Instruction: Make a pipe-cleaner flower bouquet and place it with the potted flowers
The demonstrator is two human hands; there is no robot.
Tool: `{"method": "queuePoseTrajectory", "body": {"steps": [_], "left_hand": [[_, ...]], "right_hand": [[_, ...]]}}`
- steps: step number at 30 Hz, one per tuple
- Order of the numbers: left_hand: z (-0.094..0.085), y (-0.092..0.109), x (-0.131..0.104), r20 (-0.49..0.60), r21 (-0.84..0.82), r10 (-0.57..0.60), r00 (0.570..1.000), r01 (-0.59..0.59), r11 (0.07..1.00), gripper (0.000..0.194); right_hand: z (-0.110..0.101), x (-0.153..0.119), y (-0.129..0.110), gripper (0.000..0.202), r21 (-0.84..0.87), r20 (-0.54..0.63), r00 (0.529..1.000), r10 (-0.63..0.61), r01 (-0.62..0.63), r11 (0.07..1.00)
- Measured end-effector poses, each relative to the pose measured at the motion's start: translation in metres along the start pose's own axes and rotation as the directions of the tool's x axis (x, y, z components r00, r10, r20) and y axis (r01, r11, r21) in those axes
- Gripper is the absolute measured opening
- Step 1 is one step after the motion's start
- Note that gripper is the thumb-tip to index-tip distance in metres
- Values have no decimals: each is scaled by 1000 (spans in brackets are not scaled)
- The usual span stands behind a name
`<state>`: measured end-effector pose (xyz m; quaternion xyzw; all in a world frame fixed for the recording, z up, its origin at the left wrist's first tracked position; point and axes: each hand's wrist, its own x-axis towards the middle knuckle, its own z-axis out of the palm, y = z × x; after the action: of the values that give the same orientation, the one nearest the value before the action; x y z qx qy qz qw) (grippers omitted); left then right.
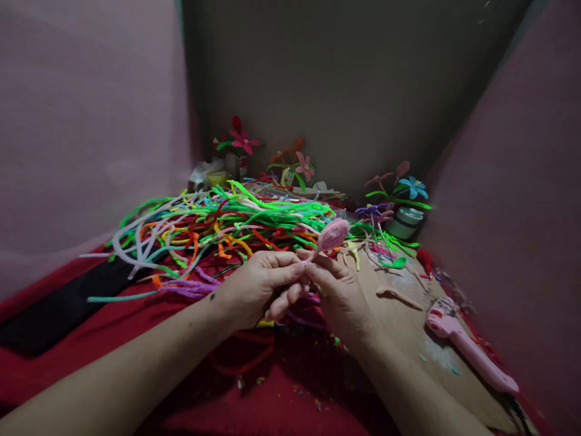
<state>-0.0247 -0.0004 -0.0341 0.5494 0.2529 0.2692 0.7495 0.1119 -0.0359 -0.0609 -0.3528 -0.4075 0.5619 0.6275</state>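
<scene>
Both of my hands meet in the middle of the head view, pinching the base of a pink pipe-cleaner petal [333, 235]. The petal is a fuzzy oval loop tilted up to the right, above the fingertips. My left hand [265, 280] is closed, with thumb and index finger at the petal's narrow end. On the other side my right hand [338, 290] is closed too, its thumb pressed against the same stem. The fingers hide the lower end of the stem. Just behind the hands lies a large pile of colourful pipe cleaners [272, 212].
A pink glue gun [472, 351] lies at the right on a cardboard sheet [408, 339]. Finished pipe-cleaner flowers, including a blue flower [414, 188] near a pale jar [405, 223], stand at the back. A black strip [59, 315] lies left on red cloth [190, 399].
</scene>
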Motion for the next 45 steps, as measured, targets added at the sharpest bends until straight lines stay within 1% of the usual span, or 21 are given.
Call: {"method": "queuePoseTrajectory", "body": {"steps": [2, 5, 7, 9, 11, 13, 14, 16, 17, 18, 20, 22, 25, 29, 34, 36, 38, 40, 41, 43, 45], "left_hand": [[-4, 0, 0, 129, -183, -64, 990, 87, 979, 16], [-8, 1, 1, 217, -204, -83, 973, 129, 971, 21], [-6, 1, 0, 153, -30, -55, 987, 61, 998, 23], [-2, -1, -1, 15, 301, 89, 996, -90, 950, 23], [1, -6, -2, -67, 671, 343, 937, -212, 710, 19], [0, -15, -2, -24, 900, 528, 849, -212, 382, 17], [-1, -19, -2, 20, 951, 560, 828, -190, 246, 19], [-5, -24, -1, 95, 979, 564, 820, -179, 95, 23], [-7, -25, 0, 118, 977, 566, 816, -198, 80, 24], [-9, -24, 0, 125, 969, 573, 810, -224, 107, 23], [-9, -19, 0, 78, 928, 577, 813, -270, 255, 21], [-7, -12, 0, -33, 826, 494, 869, -255, 503, 21], [-3, -3, 0, -115, 547, 212, 970, -117, 829, 28], [-4, -2, 0, -61, 240, 46, 997, -30, 970, 30], [-9, -10, 1, 120, -82, -88, 989, 98, 992, 23], [-10, -10, 2, 171, -97, -108, 979, 125, 987, 22], [-9, -8, 2, 139, 25, -83, 987, 81, 996, 24], [-8, -7, 2, 23, 300, 31, 999, -36, 953, 27], [-7, -7, 3, -46, 451, 141, 989, -106, 886, 25], [-5, -9, 3, -122, 684, 391, 912, -208, 699, 15], [-3, -12, 3, -132, 779, 537, 833, -247, 576, 10]], "right_hand": [[0, -1, -1, 18, -10, 33, 999, -29, 29, 1000], [2, -2, -2, 15, -13, 45, 996, -75, 75, 997], [2, -2, -1, 13, -13, 27, 997, -79, 79, 997], [3, -2, 0, 13, -31, -4, 995, -95, 95, 995], [3, -3, 0, 14, -81, -33, 992, -120, 117, 990], [3, -4, 0, 14, -148, -52, 988, -142, 133, 980], [3, -4, 0, 15, -184, -57, 987, -149, 137, 973], [3, -4, 1, 14, -241, -65, 985, -158, 138, 961], [3, -4, 2, 13, -256, -68, 986, -154, 132, 958], [2, -4, 2, 13, -261, -66, 988, -143, 121, 958], [0, -2, 3, 15, -263, -38, 992, -122, 108, 959], [-2, -1, 4, 19, -290, 0, 993, -116, 111, 950], [-6, 1, 4, 21, -342, 15, 994, -107, 106, 934], [-8, 3, 2, 17, -219, 24, 998, -65, 68, 973], [-5, 3, -3, 14, 54, 123, 991, 46, -53, 997], [-5, 3, -3, 9, 71, 129, 991, 20, -30, 997], [-4, 4, -1, 7, 66, 80, 996, -26, 21, 998], [-4, 6, 1, 4, 60, -1, 998, -69, 69, 996], [-3, 7, 2, 5, 63, -30, 997, -66, 68, 996], [-2, 8, 2, 7, 75, -72, 997, -43, 48, 996], [-1, 9, 1, 7, 66, -100, 994, -50, 57, 996]]}}
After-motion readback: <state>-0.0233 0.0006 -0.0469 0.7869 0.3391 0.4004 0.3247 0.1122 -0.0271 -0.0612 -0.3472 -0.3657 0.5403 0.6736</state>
